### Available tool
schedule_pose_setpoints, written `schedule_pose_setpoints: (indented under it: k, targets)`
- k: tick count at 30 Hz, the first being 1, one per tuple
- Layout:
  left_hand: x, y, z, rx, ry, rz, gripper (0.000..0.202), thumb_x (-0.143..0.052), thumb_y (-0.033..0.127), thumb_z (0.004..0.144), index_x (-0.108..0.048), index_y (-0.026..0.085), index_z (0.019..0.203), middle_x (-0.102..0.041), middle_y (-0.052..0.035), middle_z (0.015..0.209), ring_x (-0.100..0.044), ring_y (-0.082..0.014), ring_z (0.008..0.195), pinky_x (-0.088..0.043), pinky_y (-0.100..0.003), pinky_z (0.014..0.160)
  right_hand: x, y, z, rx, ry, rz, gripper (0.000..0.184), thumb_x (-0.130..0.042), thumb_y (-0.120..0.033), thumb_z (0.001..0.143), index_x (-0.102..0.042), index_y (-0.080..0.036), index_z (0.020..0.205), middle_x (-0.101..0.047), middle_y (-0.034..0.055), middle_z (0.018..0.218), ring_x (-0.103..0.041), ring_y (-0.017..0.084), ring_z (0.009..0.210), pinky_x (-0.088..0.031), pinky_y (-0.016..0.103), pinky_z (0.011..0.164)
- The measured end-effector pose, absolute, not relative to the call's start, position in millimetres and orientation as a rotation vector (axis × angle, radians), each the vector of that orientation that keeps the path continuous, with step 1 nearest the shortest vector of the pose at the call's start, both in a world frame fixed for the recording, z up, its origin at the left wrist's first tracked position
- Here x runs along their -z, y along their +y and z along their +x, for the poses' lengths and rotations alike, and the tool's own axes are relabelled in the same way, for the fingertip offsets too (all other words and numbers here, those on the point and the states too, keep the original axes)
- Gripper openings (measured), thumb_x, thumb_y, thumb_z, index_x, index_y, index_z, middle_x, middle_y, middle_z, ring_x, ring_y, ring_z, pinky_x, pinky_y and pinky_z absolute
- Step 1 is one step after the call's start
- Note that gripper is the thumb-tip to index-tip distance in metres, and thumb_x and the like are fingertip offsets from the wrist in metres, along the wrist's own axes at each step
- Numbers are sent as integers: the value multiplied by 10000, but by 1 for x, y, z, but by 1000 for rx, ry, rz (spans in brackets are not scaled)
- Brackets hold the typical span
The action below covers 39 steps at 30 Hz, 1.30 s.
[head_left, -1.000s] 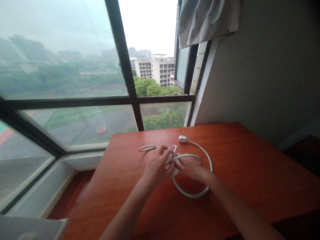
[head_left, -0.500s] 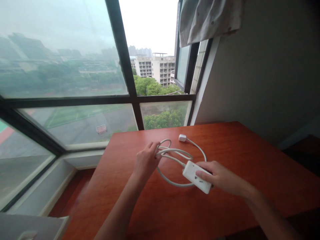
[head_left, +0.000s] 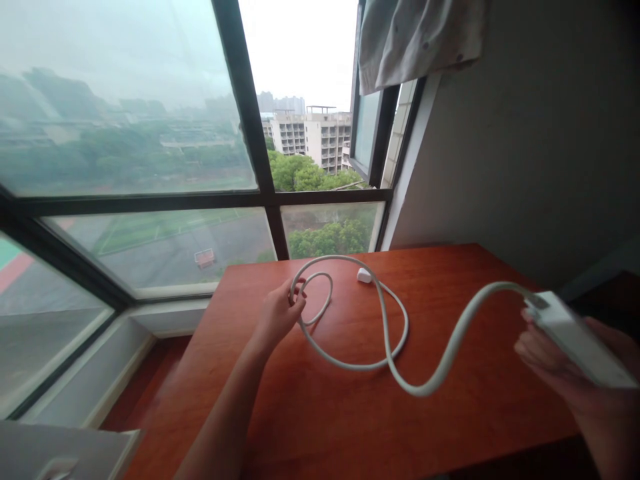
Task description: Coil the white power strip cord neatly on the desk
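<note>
White plastic power strip (head_left: 575, 337), rigid and probably light, is held nearest in the right hand (head_left: 565, 373), fingers wrapped round its body. Its thick cable (head_left: 360, 365) looks springy, snaking in loops over the reddish tabletop (head_left: 475, 287) to the left hand (head_left: 277, 313), fingers pinched on one coil; the plug (head_left: 364, 275) lies beyond.

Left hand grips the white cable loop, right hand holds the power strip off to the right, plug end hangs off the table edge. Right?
Not quite: the plug lies flat on the table, near its far edge by the window, as the head view shows. The rest holds: left hand grips the cable loop, right hand holds the power strip.
</note>
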<state>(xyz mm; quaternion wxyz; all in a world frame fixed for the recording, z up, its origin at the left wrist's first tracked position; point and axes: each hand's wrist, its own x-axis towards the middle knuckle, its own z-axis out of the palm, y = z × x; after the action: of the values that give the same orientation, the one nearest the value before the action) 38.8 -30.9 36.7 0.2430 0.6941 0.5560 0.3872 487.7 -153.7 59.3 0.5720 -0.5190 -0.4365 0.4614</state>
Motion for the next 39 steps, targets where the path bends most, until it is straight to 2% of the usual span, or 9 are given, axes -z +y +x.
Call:
schedule_pose_setpoints:
  k: [3, 9, 14, 20, 25, 28, 31, 34, 39]
  targets:
    - [-34, -27, 35, -1100, 1387, 1745, 337, -550, 312, 824, -604, 151, 1116, -685, -49, 805, -608, -143, 592, -459, -221, 501, -74, -148, 471, -1137, -848, -1081, 387, -371, -593, 889, -699, -405, 970, -334, 16, 473, -256, 136, 347, -238, 403, 413]
    - [-28, -21, 31, -1121, 1256, 1428, 518, -546, 482, 858, -459, 148, 1244, -675, -55, 796, -636, -150, 509, -403, -192, 394, -92, -130, 434, -1244, -667, -920, 354, -467, -537, 901, -669, -342, 1117, -635, 71, 851, -532, 138, 566, -428, 275, 421]
    - [-28, -24, 28, -1054, 1299, 1141, 439, -505, 416, 892, -409, 179, 1250, -693, -61, 819, -659, -145, 518, -421, -185, 426, -100, -106, 394, -1223, -831, -933, 370, -546, -483, 902, -602, -309, 1223, -688, 48, 1065, -657, 169, 799, -570, 271, 644]
    - [-15, -23, 13, -864, 1396, 1060, 238, -580, 355, 822, -545, 144, 928, -699, -71, 726, -676, -155, 568, -432, -184, 471, -122, -73, 355, -808, -1406, -1118, 469, -635, -475, 846, -571, -251, 1253, -672, 52, 1123, -641, 240, 973, -552, 371, 830]
    - [-2, -18, 1, -411, 1521, 1294, 460, -520, 578, 810, -566, 147, 656, -623, -68, 489, -592, -179, 414, -361, -214, 412, -147, -57, 318, -374, -1934, -1067, 358, -611, -367, 877, -617, -238, 1212, -653, 66, 1168, -607, 249, 1051, -490, 383, 932]
    - [-10, -16, -1, -428, 1688, 1542, 499, -494, 580, 820, -571, 164, 555, -612, -80, 497, -574, -181, 447, -361, -237, 449, -160, -51, 296, -283, -2162, -896, 337, -600, -274, 885, -616, -257, 1221, -630, 60, 1218, -587, 239, 1108, -469, 390, 957]
    - [-30, -20, 3, -902, 1641, 1760, 265, -577, 423, 785, -660, 173, 748, -692, -87, 761, -606, -187, 671, -384, -229, 539, -167, -44, 280, -269, -2259, -859, 325, -630, -274, 870, -636, -264, 1194, -647, 51, 1179, -605, 236, 1067, -479, 381, 920]
    - [-50, -28, 11, -1081, 1124, 1600, 396, -581, 318, 756, -622, 170, 1122, -678, -103, 1042, -556, -150, 698, -375, -218, 540, -166, -27, 266, -375, -2189, -921, 317, -681, -358, 834, -658, -243, 1129, -685, 22, 994, -642, 214, 901, -512, 346, 817]
    - [-62, -37, 14, -1154, 863, 1255, 502, -539, 450, 830, -554, 128, 1215, -646, -71, 799, -480, -113, 583, -311, -202, 489, -133, 18, 243, -809, -1828, -1038, 339, -655, -391, 832, -614, -167, 1083, -658, 37, 867, -623, 152, 658, -521, 247, 530]
